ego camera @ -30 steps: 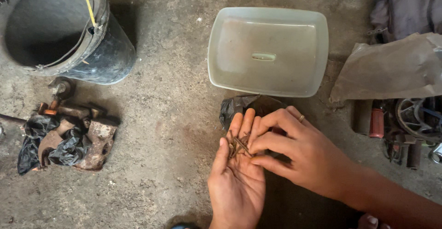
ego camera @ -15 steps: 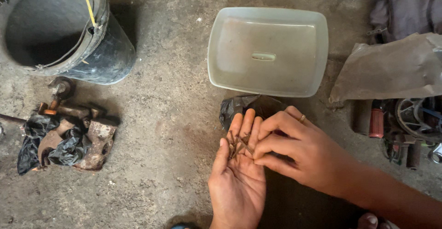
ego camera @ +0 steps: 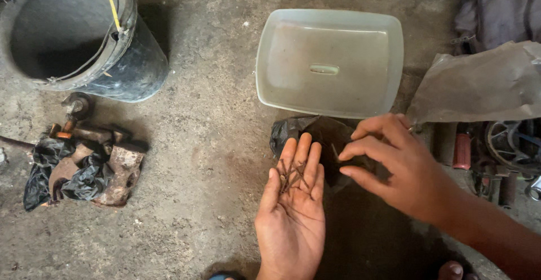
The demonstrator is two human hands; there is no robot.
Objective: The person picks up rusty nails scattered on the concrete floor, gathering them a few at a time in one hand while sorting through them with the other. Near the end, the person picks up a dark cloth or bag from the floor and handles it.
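Note:
My left hand (ego camera: 291, 208) lies palm up with its fingers straight, and several rusty nails (ego camera: 291, 176) rest across the fingers. My right hand (ego camera: 401, 166) hovers to the right of it over a crumpled black plastic bag (ego camera: 315, 135) on the floor. The right fingers are curled, and thumb and forefinger pinch one thin nail (ego camera: 335, 151). A pale rectangular plastic tub (ego camera: 329, 61) lies just beyond the bag.
A black bucket (ego camera: 74, 36) with a yellow cord stands at the top left. Rusty metal parts and black plastic (ego camera: 84, 166) lie at the left. Brown paper (ego camera: 483, 83), a cloth and small tools (ego camera: 496, 156) crowd the right edge. The floor is rough concrete.
My right hand has lifted off my left palm and moved right, over the black bag, with one nail in its fingertips. The left hand has stayed in place.

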